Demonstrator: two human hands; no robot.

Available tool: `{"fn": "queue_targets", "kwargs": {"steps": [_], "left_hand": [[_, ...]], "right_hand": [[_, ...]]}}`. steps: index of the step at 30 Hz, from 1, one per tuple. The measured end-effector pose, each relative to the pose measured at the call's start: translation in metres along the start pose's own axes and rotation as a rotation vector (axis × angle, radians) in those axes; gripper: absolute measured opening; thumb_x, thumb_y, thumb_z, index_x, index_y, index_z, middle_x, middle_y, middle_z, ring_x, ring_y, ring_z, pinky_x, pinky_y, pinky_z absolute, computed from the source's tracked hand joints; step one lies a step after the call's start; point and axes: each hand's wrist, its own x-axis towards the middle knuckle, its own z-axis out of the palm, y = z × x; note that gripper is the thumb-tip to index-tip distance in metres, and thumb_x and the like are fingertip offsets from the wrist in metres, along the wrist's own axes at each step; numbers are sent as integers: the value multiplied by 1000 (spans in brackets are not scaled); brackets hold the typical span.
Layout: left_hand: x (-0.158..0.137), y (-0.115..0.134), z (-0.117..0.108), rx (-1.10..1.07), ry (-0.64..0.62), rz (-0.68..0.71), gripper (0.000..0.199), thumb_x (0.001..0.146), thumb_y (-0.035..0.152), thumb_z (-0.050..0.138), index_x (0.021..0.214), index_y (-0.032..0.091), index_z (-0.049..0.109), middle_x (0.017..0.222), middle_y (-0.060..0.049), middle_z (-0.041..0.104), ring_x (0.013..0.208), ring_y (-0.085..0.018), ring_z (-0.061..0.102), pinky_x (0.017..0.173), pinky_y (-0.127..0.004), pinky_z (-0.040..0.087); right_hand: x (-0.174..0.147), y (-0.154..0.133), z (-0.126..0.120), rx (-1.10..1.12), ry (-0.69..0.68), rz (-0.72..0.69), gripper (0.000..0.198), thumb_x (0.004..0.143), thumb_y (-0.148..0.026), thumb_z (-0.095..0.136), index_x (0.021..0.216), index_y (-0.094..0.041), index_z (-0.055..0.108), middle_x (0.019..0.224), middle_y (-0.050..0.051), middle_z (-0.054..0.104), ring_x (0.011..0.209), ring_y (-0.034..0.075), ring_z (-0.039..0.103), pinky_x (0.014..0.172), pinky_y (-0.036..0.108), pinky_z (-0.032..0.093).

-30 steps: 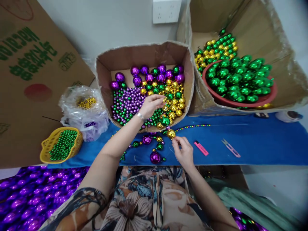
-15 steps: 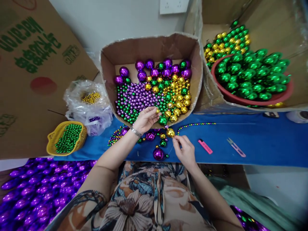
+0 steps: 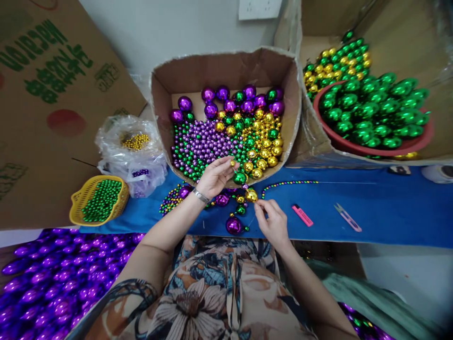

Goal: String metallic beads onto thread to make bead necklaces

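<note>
My left hand (image 3: pixel 216 176) pinches a small gold bead (image 3: pixel 232 163) at the front rim of the cardboard box. From there a green bead (image 3: pixel 239 177), a tiny purple bead and a larger gold bead (image 3: pixel 251 195) run in a line toward my right hand (image 3: pixel 272 221). Its thumb and forefinger are closed by the larger gold bead, on what looks like the thin string. Below lies the strung part of the bead strand, with a big purple bead (image 3: pixel 234 225). A finely beaded string (image 3: pixel 290 183) stretches to the right on the blue cloth.
The cardboard box (image 3: pixel 226 66) holds loose purple, green and gold beads. A yellow basket (image 3: pixel 122 200) of green beads and plastic bags (image 3: pixel 106 137) stand left. Pink cutter (image 3: pixel 302 215) and thread snips (image 3: pixel 348 217) lie right, below a red basin (image 3: pixel 371 150) of green beads.
The whole view has shifted slightly. Both hands keep their places on the bead strand, with no clear change in grip.
</note>
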Motion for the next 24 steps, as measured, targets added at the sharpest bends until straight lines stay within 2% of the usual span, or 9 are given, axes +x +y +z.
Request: {"fn": "queue_targets", "kwargs": {"steps": [6,14,17,21,24], "left_hand": [[-1,-3,-1,-23,-53,39,19,70,17,79,84,14,67,92,-6,73,88,-15,70,74,-20,50],[-2,-3,-1,33,-50,70,25,65,21,84,81,15,65,89,-5,73,86,-14,69,80,-24,51],[-3,-5,0,98,-35,147,27,64,22,85,82,16,66,89,-4,73,88,-13,69,83,-25,51],[-7,-13,6,273,-12,308,31,64,24,86,87,17,67,93,-4,73,91,-13,69,87,-27,52],[-12,-25,13,363,-67,343,31,67,29,84,90,18,67,99,-5,72,92,-14,69,84,-28,54]], "right_hand": [[-1,-2,-1,-7,3,-8,13,94,-22,52,95,-18,64,81,2,62,75,12,61,72,23,47],[-2,-1,-2,-14,6,-12,14,95,-24,51,96,-19,64,82,2,63,75,12,62,73,24,49],[-3,-2,-3,-21,6,9,16,95,-26,50,95,-20,64,82,3,63,76,13,62,73,24,49],[-8,4,-3,43,-15,146,15,94,-31,51,94,-21,63,83,3,65,77,14,64,75,27,51],[-16,17,2,320,-38,377,21,89,-38,57,103,-22,57,88,3,65,79,15,67,76,30,55]]}}
